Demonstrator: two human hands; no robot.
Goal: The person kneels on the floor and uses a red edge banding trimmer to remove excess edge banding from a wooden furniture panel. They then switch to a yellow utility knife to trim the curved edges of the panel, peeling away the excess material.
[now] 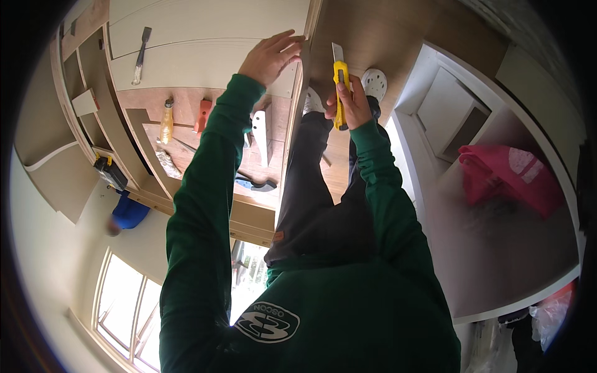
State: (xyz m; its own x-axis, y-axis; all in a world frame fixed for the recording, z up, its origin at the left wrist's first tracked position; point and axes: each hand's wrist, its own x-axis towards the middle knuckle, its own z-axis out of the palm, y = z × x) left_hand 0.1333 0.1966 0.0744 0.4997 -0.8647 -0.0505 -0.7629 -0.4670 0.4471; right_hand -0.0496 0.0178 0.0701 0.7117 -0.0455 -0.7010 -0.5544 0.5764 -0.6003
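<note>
In your right hand (354, 107) you hold the yellow utility knife (340, 81); your fingers are grasping its handle, and the bare blade points away from your body. The knife is above the brown floor (404, 28), between the surface at your left and the white cabinet (407, 121) at your right. Your left hand (270, 59) is released, with the fingers loosely extended near the long wooden edge (313, 18); from this angle I cannot tell surely if the fingertips touch it.

Beyond your left forearm, a flat-ended tool (142, 56) lies on the pale panel (205, 55). On the wooden surface (186, 94) there lie a yellow-handled tool (166, 122), a red piece (203, 116), a white bracket (262, 137) and a blue and black tool (256, 183). Inside the white cabinet is a pink bag (507, 177).
</note>
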